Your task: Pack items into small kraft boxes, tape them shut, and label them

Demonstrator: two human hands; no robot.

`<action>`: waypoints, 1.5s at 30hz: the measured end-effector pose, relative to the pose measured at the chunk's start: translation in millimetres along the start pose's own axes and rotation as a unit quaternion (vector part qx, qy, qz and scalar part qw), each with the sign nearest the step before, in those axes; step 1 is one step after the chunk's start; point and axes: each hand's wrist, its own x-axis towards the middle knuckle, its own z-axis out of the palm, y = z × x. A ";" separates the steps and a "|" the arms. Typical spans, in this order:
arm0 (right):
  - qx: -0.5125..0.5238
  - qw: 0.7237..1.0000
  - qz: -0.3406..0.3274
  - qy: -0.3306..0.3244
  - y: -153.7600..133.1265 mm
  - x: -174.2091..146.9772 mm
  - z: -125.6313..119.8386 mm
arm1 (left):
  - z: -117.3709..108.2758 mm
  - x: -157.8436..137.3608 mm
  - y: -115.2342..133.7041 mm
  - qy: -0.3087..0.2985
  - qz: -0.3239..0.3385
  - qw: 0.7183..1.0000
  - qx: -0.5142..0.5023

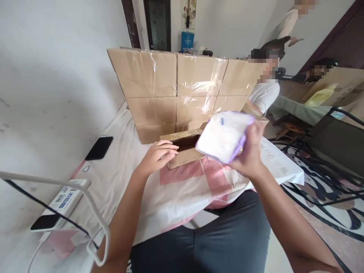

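Observation:
In my right hand (251,146) is a white pack with purple edges (226,134), gripped by its right side and raised over the table. It looks soft, and motion blurs it; what kind of pack it is I cannot tell. My left hand (159,156) rests at the left end of a small open cardboard box (186,157), fingers stretched out over its edge. The box's inside is dark, and the white pack hides its right part.
Taped cardboard boxes (176,87) form a wall behind the small box. The table's cloth (182,197) is white and pink. At left lie a black phone (99,148), a power strip (65,201) and a looping cable (98,216). Other people (263,94) are at the right.

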 end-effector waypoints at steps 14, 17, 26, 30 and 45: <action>0.023 0.975 -0.172 -0.137 3.7 34.6 63.9 | 24.4 36.2 -56.3 0.018 -0.048 0.998 0.018; 0.048 0.964 -0.166 -0.205 -0.1 50.5 62.6 | 30.5 38.6 -59.1 0.058 -0.024 0.998 0.013; 0.201 0.909 0.023 -0.363 26.6 85.5 89.5 | 26.5 21.1 -52.9 0.054 0.047 0.997 0.043; 0.118 0.945 0.033 -0.304 36.1 91.1 96.0 | 41.8 13.1 -52.1 0.155 0.037 0.987 0.032; -0.031 0.891 -0.178 -0.417 17.1 155.3 147.6 | 58.5 7.8 -73.6 0.374 -0.030 0.924 -0.069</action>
